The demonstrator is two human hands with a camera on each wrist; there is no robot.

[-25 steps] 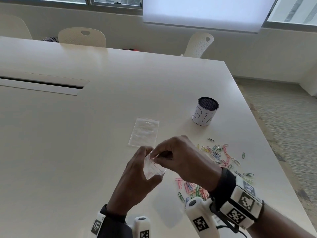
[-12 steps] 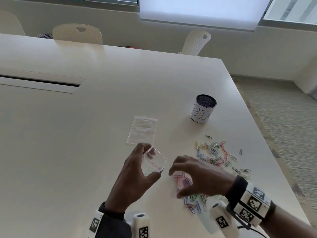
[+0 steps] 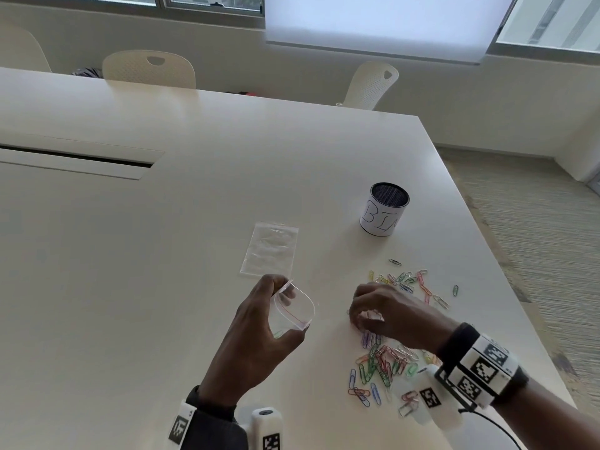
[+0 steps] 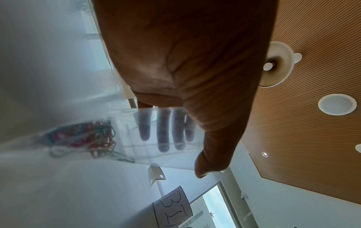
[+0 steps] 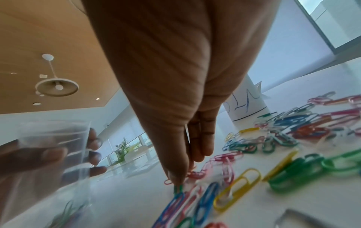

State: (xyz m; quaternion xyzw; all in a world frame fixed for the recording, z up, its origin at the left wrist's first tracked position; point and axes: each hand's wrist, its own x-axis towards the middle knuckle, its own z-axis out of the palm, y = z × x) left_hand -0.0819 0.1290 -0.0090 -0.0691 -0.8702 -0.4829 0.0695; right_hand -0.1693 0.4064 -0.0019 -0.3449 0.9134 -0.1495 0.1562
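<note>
My left hand [image 3: 284, 308] holds a small clear zip bag [image 3: 297, 311] above the table, thumb on one side and fingers on the other, with its mouth bowed open. The fingers show through the bag [image 4: 170, 135] in the left wrist view. A few coloured clips lie in the bottom of the bag [image 5: 58, 146]. My right hand [image 3: 365, 318] is down on the near pile of coloured paper clips [image 3: 383, 362]. In the right wrist view the right hand [image 5: 187, 167] brings thumb and fingertips together on a pink clip [image 5: 197, 174].
A second clear bag [image 3: 269, 250] lies flat beyond my left hand. A black mesh cup labelled BIN [image 3: 384, 211] stands behind more scattered clips [image 3: 409, 282]. The table edge [image 3: 487, 254] runs close on the right, a cable slot [image 3: 74, 157] lies far left, and chairs [image 3: 149, 68] stand behind.
My right hand left the bag's mouth and moved right and down onto the clip pile. The left hand kept hold of the bag, whose mouth now gapes open.
</note>
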